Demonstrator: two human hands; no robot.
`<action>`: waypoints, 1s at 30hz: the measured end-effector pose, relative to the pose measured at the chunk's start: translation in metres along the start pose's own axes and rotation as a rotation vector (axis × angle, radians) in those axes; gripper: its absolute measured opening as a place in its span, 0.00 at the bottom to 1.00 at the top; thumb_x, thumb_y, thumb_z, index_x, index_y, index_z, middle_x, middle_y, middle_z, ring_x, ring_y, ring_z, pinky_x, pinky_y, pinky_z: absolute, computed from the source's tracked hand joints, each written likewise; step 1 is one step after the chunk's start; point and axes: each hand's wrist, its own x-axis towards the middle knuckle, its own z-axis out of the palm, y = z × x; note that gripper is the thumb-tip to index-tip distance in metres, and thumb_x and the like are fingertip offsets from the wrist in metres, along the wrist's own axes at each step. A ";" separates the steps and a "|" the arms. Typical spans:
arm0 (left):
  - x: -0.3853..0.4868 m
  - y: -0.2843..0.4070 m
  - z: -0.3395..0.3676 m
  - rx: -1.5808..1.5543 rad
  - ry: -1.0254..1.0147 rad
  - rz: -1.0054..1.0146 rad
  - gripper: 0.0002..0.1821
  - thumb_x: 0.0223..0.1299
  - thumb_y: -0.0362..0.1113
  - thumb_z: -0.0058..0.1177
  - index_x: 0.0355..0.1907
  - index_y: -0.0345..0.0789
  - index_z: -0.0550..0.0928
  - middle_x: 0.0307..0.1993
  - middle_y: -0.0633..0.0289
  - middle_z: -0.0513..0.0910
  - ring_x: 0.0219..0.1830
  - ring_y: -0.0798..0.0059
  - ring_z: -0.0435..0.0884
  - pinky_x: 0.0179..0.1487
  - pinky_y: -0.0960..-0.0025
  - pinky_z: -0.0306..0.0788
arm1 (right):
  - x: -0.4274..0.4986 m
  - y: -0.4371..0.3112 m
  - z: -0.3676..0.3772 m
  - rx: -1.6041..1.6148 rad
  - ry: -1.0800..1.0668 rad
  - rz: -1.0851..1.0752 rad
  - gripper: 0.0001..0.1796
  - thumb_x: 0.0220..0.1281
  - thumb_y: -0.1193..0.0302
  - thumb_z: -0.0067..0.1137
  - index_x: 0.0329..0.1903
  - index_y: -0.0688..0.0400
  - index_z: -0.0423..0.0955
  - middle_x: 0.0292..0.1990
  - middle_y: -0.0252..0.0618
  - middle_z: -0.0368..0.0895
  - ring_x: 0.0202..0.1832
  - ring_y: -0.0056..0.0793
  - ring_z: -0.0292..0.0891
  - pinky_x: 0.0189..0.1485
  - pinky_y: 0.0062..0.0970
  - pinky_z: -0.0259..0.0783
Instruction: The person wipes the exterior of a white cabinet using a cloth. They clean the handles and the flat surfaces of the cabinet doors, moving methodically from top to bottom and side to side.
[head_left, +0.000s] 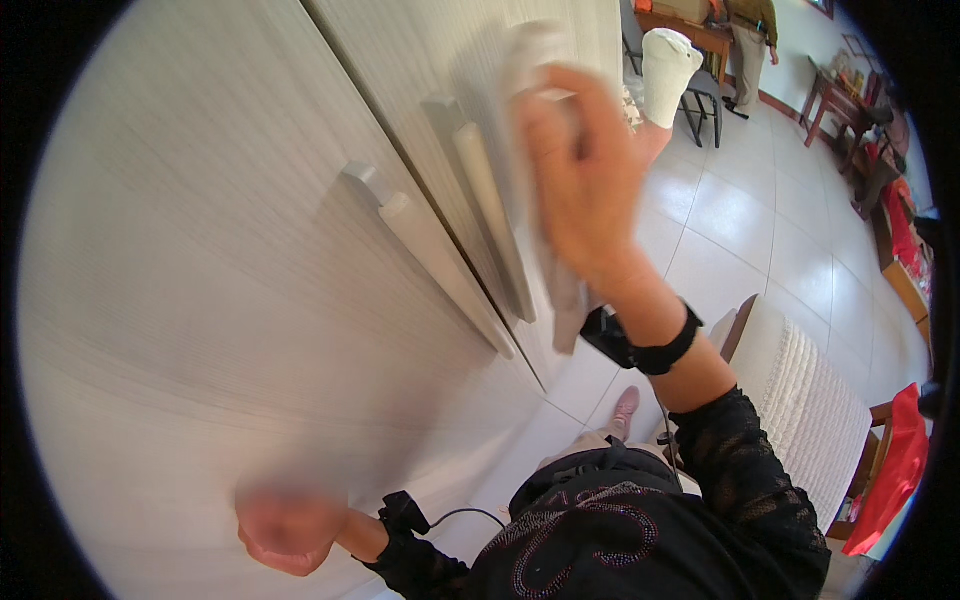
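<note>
My right hand (589, 172) grips a whitish cloth (566, 300) against the right door of a pale wood-grain cabinet (187, 262). Both the hand and the cloth are motion-blurred, and the cloth trails down below the palm. Just left of them is the right door's long handle (487, 202), and the left door's handle (442, 262) runs beside it across the dark seam. Low on the left, my left hand (289, 525) is by the left door. A blur hides its fingers, so whether it touches the door or holds anything cannot be told.
To the right, a bed or bench with a quilted cream cover (802, 405) stands close by, with red fabric (892, 472) beyond it. Farther off are a white-covered upright object (667, 75), a dark chair (701, 94), a wooden table (690, 30) and a standing person (750, 52).
</note>
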 end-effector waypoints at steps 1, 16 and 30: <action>0.002 -0.002 0.002 0.012 0.022 0.032 0.08 0.44 0.18 0.41 0.21 0.26 0.77 0.20 0.60 0.76 0.18 0.76 0.69 0.20 0.78 0.59 | -0.006 -0.009 0.011 0.056 -0.172 -0.019 0.16 0.57 0.65 0.65 0.43 0.60 0.73 0.31 0.42 0.75 0.23 0.36 0.69 0.28 0.33 0.66; -0.001 -0.002 0.000 -0.076 -0.011 0.076 0.08 0.41 0.17 0.41 0.21 0.26 0.76 0.18 0.58 0.76 0.18 0.73 0.69 0.20 0.76 0.60 | -0.058 0.004 0.031 -0.046 -0.100 -0.051 0.20 0.50 0.68 0.68 0.39 0.63 0.67 0.30 0.43 0.73 0.28 0.43 0.72 0.27 0.35 0.67; 0.000 -0.007 -0.005 -0.062 -0.087 0.075 0.07 0.46 0.17 0.38 0.23 0.25 0.74 0.20 0.56 0.74 0.18 0.70 0.69 0.21 0.75 0.62 | -0.145 0.042 0.020 -0.160 -0.171 0.056 0.20 0.48 0.68 0.70 0.30 0.60 0.63 0.26 0.43 0.69 0.25 0.43 0.69 0.25 0.37 0.65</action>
